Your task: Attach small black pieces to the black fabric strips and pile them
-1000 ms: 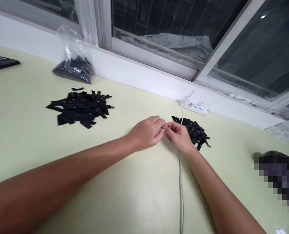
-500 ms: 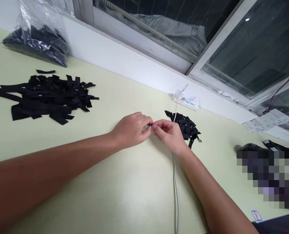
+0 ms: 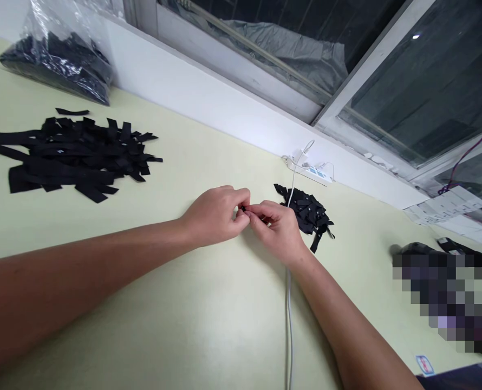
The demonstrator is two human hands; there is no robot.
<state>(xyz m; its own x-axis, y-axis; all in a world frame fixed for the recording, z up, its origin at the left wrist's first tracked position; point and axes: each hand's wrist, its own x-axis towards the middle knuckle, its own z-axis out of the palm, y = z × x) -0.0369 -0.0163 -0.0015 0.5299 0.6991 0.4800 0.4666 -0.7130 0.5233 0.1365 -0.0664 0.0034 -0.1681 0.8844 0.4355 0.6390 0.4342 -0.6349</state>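
My left hand (image 3: pixel 219 214) and my right hand (image 3: pixel 277 226) meet fingertip to fingertip above the pale table (image 3: pixel 208 325). Pinched between them is a small black fabric strip (image 3: pixel 243 208), mostly covered by the fingers. Just behind my right hand lies a pile of short black fabric pieces (image 3: pixel 308 211), some with small white marks. Farther off to the left of my left hand spreads a larger heap of longer black strips (image 3: pixel 78 154).
A clear plastic bag (image 3: pixel 58 65) of black material stands at the back left. One white cable (image 3: pixel 290 325) runs under my right wrist from a power strip (image 3: pixel 312 170) by the wall. At the right is a dark, pixelated shape (image 3: pixel 436 292); a small label (image 3: pixel 424 365) lies near the front edge.
Both hands have shifted slightly left and press closer together, with less of the black strip showing between the fingertips. The view has tilted a little; the piles look unchanged.
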